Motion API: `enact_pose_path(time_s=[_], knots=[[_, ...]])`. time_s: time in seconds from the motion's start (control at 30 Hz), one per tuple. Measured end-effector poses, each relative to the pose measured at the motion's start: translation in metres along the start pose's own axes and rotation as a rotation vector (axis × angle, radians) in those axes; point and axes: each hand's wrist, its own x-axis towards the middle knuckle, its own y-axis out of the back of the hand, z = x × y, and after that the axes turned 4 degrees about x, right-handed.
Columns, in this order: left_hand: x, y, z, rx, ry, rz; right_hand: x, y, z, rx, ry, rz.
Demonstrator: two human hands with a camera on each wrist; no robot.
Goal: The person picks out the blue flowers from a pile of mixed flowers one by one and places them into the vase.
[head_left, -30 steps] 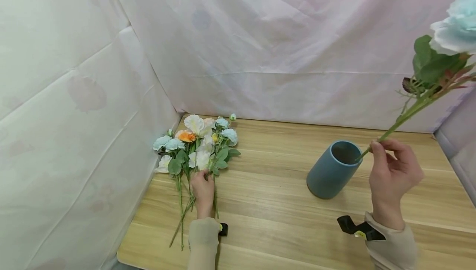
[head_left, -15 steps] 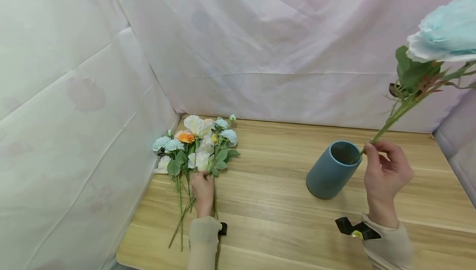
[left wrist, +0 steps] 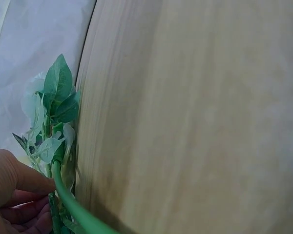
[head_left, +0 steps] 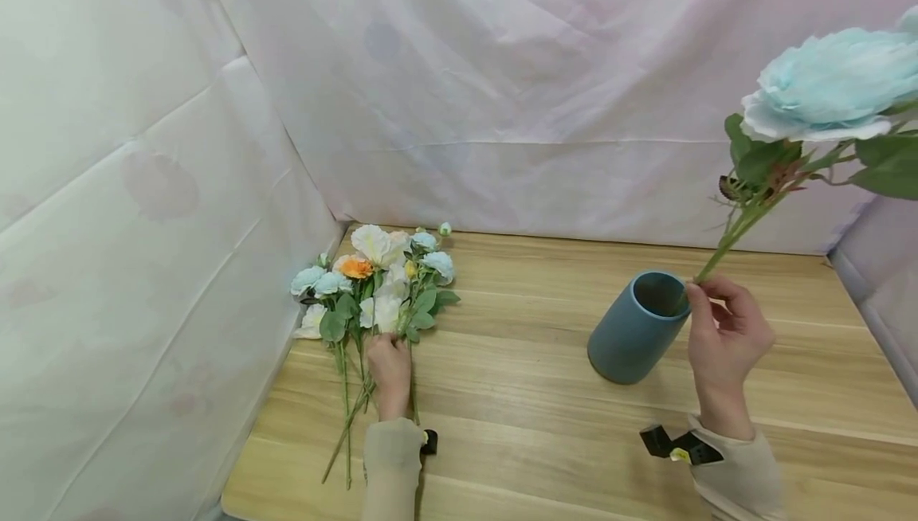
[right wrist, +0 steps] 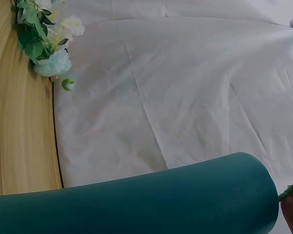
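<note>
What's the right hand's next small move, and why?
Probably lower the stem further into the vase: its lower end looks to be just inside the mouth, the right hand pinches it beside the rim, and the bloom sits high above.

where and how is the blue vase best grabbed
Probably round the middle of the blue vase, coming from the person's left: it stands upright with smooth, rounded walls, and the right hand, pinching a flower stem, is at the right of its rim.

Pale cloth [head_left: 502,67] hangs behind a wooden table [head_left: 531,425].
</note>
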Motion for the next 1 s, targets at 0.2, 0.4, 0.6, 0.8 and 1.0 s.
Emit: enact_pose_path(time_s=[0.2,0.4,0.6,0.8,1.0], knots=[[0.000,0.000,0.000,-0.001,-0.007,0.007,-0.004,-0.001,-0.006,-0.008,0.000,-0.027],[0.000,0.001,0.001,-0.001,-0.001,-0.001,-0.008,0.002,0.003,-0.045,0.031,-0.046],[0.000,0.002,0.001,0.004,0.009,-0.009,-0.011,0.002,0.003,-0.082,0.061,-0.048],[0.000,0.000,-0.001,-0.006,-0.018,0.012,-0.012,-0.002,-0.005,-0.072,0.085,-0.037],[-0.001,-0.002,-0.002,-0.019,-0.049,0.066,-0.014,-0.001,-0.003,-0.072,0.086,-0.025]])
